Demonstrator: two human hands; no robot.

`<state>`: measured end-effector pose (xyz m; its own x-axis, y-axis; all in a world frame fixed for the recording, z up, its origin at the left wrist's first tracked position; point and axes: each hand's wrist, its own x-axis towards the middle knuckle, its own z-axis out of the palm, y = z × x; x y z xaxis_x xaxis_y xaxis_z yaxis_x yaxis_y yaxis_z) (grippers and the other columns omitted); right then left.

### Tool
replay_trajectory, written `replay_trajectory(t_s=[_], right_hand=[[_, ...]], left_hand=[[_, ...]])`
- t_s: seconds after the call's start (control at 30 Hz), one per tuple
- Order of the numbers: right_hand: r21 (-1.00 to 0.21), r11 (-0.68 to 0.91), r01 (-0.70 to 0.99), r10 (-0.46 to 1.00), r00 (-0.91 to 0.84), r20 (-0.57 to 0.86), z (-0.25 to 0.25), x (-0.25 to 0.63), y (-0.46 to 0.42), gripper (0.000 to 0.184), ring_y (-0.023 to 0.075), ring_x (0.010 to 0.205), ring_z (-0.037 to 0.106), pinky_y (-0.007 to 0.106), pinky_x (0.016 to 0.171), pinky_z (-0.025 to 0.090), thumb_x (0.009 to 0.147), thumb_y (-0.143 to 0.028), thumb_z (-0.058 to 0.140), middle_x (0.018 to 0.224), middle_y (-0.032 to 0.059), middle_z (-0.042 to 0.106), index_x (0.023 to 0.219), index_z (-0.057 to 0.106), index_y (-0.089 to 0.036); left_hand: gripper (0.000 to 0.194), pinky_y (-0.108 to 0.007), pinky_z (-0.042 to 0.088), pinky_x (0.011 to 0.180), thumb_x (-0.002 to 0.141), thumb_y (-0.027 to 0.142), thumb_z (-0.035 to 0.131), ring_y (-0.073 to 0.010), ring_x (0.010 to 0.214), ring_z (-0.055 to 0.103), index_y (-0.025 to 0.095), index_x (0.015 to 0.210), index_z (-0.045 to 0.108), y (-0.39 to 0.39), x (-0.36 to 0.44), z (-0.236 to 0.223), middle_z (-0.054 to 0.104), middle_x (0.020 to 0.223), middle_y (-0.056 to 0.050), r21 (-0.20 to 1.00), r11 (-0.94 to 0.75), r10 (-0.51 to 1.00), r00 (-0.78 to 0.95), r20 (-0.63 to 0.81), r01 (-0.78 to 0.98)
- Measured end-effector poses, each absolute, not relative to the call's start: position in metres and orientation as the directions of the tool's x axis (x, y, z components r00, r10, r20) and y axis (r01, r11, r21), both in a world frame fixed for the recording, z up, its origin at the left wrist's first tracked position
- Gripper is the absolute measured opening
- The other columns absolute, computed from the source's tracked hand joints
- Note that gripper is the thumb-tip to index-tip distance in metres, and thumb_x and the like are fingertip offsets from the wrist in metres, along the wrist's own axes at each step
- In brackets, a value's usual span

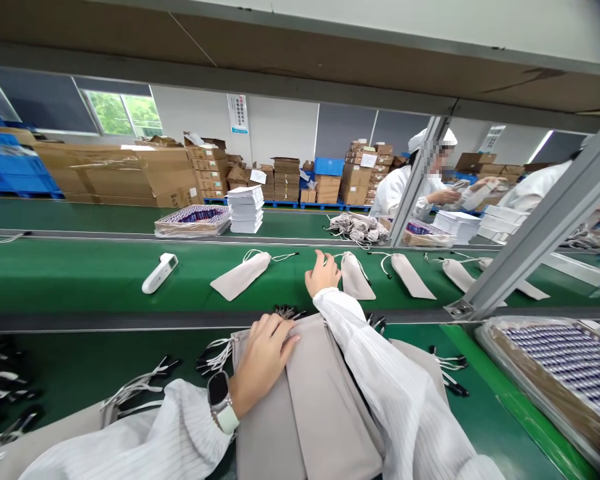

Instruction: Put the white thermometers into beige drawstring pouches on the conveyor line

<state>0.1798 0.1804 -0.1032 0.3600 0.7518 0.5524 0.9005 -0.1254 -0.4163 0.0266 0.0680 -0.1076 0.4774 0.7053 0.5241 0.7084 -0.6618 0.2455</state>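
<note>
Well, pouches [325, 393] lengthwise, cords [289, 312] forward.

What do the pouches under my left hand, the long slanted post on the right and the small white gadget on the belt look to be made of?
Pouches: matte beige-grey woven or suede-like fabric, judging by soft folds and drawstrings.
Post: probably bare aluminium, given its grey satin sheen and straight edges.
Gadget: likely smooth white plastic, from its moulded rounded body.

Across from me, a big cardboard box [115, 175] lies left of stacked cartons [286, 179], with a blue bin [329, 166] among them. Behind, I see a window [111, 112] and a wall sign [238, 113]; a slanting metal post [543, 207] stands to my right.
</note>
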Motion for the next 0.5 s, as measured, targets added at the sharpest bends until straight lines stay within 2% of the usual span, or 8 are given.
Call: replay_trajectory(t_s=[0.13, 0.2, 0.3, 0.37, 0.5], right_hand=[[-0.465, -0.093, 0.88, 0.773, 0.358, 0.523, -0.099, 0.183, 0.181, 0.055, 0.0269, 0.104, 0.041, 0.042, 0.083, 0.032, 0.067, -0.013, 0.044, 0.121, 0.0146, 0.037, 0.121, 0.036, -0.019], [-0.55, -0.045, 0.834, 0.829, 0.338, 0.446, -0.095, 0.186, 0.185, 0.053, 0.0254, 0.102, 0.044, 0.04, 0.08, 0.036, 0.067, -0.014, 0.044, 0.117, 0.0139, 0.039, 0.119, 0.037, -0.019], [-0.67, 0.009, 0.742, 0.924, 0.25, 0.29, -0.09, 0.188, 0.192, 0.041, 0.0196, 0.086, 0.052, 0.035, 0.076, 0.041, 0.067, -0.019, 0.047, 0.101, 0.0089, 0.05, 0.108, 0.045, -0.02], [-0.689, 0.025, 0.725, 0.944, 0.21, 0.256, -0.09, 0.185, 0.195, 0.036, 0.0166, 0.078, 0.054, 0.033, 0.075, 0.042, 0.067, -0.021, 0.049, 0.094, 0.0061, 0.052, 0.102, 0.048, -0.021], [-0.69, 0.066, 0.721, 0.946, 0.175, 0.273, -0.093, 0.173, 0.192, 0.038, 0.0142, 0.074, 0.054, 0.034, 0.076, 0.043, 0.066, -0.018, 0.048, 0.098, 0.0062, 0.051, 0.103, 0.048, -0.021]], left_hand=[[0.014, -0.034, 0.043, 0.074, 0.083, 0.021, 0.044, -0.0188, 0.084, 0.047, 0.018, 0.093, 0.054, 0.067, 0.026, -0.107, 0.051, 0.087, -0.005, 0.239, -0.702, 0.66, 0.487, 0.572, 0.671], [0.015, -0.033, 0.043, 0.075, 0.084, 0.019, 0.043, -0.0184, 0.085, 0.047, 0.018, 0.094, 0.054, 0.066, 0.026, -0.107, 0.052, 0.089, -0.005, 0.248, -0.722, 0.643, 0.492, 0.587, 0.646], [0.015, -0.033, 0.042, 0.077, 0.084, 0.016, 0.042, -0.0178, 0.086, 0.047, 0.018, 0.096, 0.052, 0.066, 0.025, -0.108, 0.054, 0.091, -0.004, 0.258, -0.745, 0.626, 0.513, 0.587, 0.615], [0.014, -0.033, 0.042, 0.076, 0.084, 0.016, 0.042, -0.0176, 0.086, 0.046, 0.018, 0.095, 0.052, 0.066, 0.025, -0.109, 0.054, 0.09, -0.004, 0.27, -0.741, 0.637, 0.514, 0.575, 0.615], [0.009, -0.032, 0.042, 0.071, 0.084, 0.015, 0.043, -0.017, 0.079, 0.046, 0.016, 0.084, 0.052, 0.067, 0.025, -0.108, 0.053, 0.082, -0.003, 0.278, -0.719, 0.67, 0.531, 0.519, 0.637]])
